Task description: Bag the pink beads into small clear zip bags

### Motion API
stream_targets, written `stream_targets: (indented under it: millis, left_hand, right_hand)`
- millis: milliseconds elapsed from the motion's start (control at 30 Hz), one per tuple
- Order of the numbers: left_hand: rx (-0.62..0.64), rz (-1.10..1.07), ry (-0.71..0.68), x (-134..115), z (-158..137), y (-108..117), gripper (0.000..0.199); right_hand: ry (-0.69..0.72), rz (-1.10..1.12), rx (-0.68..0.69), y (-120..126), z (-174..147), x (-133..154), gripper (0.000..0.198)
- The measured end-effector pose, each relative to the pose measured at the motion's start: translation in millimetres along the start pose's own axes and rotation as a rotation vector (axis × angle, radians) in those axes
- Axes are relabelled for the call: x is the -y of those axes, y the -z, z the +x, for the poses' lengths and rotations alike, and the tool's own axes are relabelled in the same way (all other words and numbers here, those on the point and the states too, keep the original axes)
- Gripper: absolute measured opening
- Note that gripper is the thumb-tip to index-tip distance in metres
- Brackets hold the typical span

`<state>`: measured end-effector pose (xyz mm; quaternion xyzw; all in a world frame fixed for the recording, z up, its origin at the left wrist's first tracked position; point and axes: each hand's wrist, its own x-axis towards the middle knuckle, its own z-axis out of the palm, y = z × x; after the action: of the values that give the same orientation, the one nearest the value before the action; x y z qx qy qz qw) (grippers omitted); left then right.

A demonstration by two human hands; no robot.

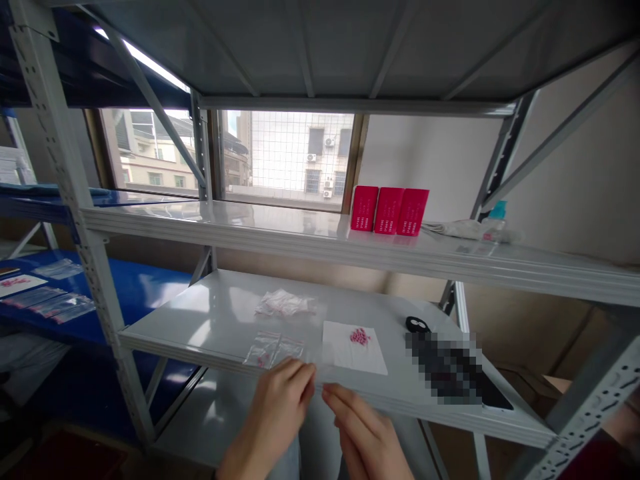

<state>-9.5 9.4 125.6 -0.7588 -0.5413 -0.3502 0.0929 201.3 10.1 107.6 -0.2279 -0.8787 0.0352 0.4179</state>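
My left hand (285, 397) is in front of the shelf's front edge, its fingers curled and pressed together. Close by on the right, my right hand (363, 427) has its fingers together, tips pointing at the left hand, with a narrow gap between the two. Whether either hand pinches something small or transparent cannot be made out. Just beyond them, small clear zip bags (267, 348) lie flat, with a bit of red in one. A white sheet of paper (345, 357) bears a small heap of red pieces (360, 336). Behind the bags is a pile of clear bags (285, 303).
A black roll (417, 325) and a pixelated dark device (450, 370) lie at right. Three red boxes (389, 210) and a blue-topped bottle (497, 220) stand on the shelf above (280, 230). A metal post (85, 220) rises at left, before a blue shelf (130, 287).
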Motion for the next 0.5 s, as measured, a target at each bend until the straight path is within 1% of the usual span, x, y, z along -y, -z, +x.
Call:
stream_targets:
  millis: [67,133,233,300,367,400,467,500]
  left_hand:
    - [-0.063,-0.047,-0.017,-18,-14,0,0.026]
    - [-0.133,-0.061,-0.025,-25,-22,-2,0.027]
    - [-0.182,-0.063,-0.017,-29,-23,-8,0.026]
    - [-0.169,-0.085,0.001,-33,-22,-10,0.026]
    - [-0.107,-0.162,0.029,-35,-20,-7,0.028]
    - [-0.051,-0.234,0.048,-34,-19,-4,0.027]
    - [0.114,-0.427,0.066,-26,-17,6,0.018]
    - [0.214,-0.530,0.058,-19,-16,10,0.027]
  right_hand:
    - [0.057,-0.134,0.087,11,14,6,0.067]
    - [0.081,-0.252,0.151,15,16,8,0.067]
    - [0.092,-0.402,0.184,7,9,6,0.066]
    - [0.066,-0.470,0.174,-1,4,5,0.063]
    - [0.029,-0.502,0.175,-4,0,4,0.061]
    - [0.011,-0.502,0.189,-3,-2,4,0.061]
    - [-0.019,-0.464,0.238,3,-4,3,0.063]
    - [-0.022,-0.424,0.269,8,-6,2,0.064]
